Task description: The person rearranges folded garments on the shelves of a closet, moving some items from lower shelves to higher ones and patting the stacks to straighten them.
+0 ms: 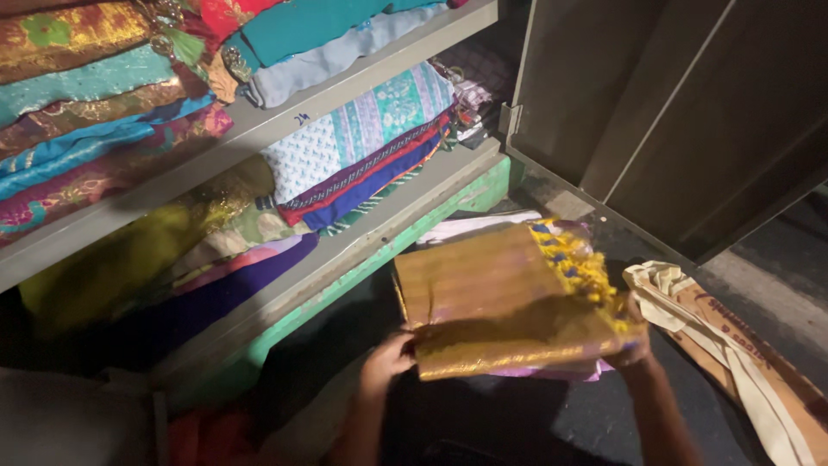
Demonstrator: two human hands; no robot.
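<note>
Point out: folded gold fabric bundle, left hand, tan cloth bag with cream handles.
folded gold fabric bundle (496, 302), head view, middle of its top face
left hand (385, 362), head view, back of hand
tan cloth bag with cream handles (759, 362), head view, tan panel

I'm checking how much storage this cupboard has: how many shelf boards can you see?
2. The upper grey metal shelf board runs under the top stacks of folded cloth; the lower grey metal shelf board lies below the blue-and-white printed folded fabric. More may be hidden out of frame.

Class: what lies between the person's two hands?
In the head view, a folded golden fabric with yellow-and-blue tassels spans from the left hand to the right hand.
</note>
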